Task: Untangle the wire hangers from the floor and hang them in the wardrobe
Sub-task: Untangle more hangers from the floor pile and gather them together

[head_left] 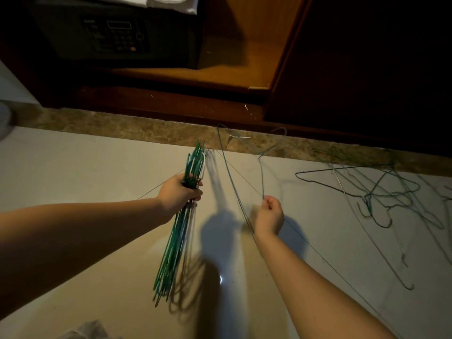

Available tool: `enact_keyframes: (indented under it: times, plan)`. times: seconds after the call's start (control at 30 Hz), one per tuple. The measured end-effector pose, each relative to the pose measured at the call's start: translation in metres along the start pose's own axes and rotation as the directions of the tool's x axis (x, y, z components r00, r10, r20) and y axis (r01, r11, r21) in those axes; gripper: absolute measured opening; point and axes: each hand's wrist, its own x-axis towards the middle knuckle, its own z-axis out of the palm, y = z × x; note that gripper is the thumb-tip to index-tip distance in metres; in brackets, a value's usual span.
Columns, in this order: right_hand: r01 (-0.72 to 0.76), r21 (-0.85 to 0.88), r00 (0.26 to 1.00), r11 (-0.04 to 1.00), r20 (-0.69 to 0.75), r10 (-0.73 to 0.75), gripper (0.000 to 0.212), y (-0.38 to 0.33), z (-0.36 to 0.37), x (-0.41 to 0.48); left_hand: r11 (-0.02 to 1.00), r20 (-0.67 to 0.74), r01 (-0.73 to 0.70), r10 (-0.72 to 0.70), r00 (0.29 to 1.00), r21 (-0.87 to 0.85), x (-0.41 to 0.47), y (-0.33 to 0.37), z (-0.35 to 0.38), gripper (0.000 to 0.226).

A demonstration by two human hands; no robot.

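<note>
The left hand (179, 192) has its grip closed round the middle of a bundle of green wire hangers (172, 253), which stands nearly upright, ends above and below the fist. The right hand (268, 215) pinches a single wire hanger (261, 177) at its fingertips; the thin wire runs up from that grip toward the wardrobe (171, 99) base. A tangle of hangers (381, 189) lies on the pale floor (97, 155), well right of both hands. A dark safe (110, 35) sits inside the wardrobe.

the pale glossy tiled floor (80, 165) carries a loose tangle of thin green and grey wire hangers (368, 199) at three o'clock, reaching onto the mottled brown stone strip (122, 123).
</note>
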Motion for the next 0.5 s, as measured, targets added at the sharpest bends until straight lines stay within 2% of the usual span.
enact_keyframes:
  times: [0.13,0.27,0.5]
  plan:
    - [0.127,-0.052,0.982,0.991,0.145,-0.119,0.02,-0.005,0.004,-0.021,0.999,0.002,-0.018,0.018,1.0,-0.038,0.004,0.021,0.008,0.022]
    - [0.264,-0.121,0.92,0.957,0.329,-0.213,0.018,-0.044,-0.015,-0.009,0.994,-0.022,-0.065,0.063,0.998,-0.087,0.011,0.05,0.029,0.023]
    - [0.201,-0.181,0.904,0.963,0.412,-0.112,0.025,-0.11,-0.069,0.005,0.959,-0.084,-0.209,0.196,0.977,-0.191,0.015,0.116,0.102,0.024]
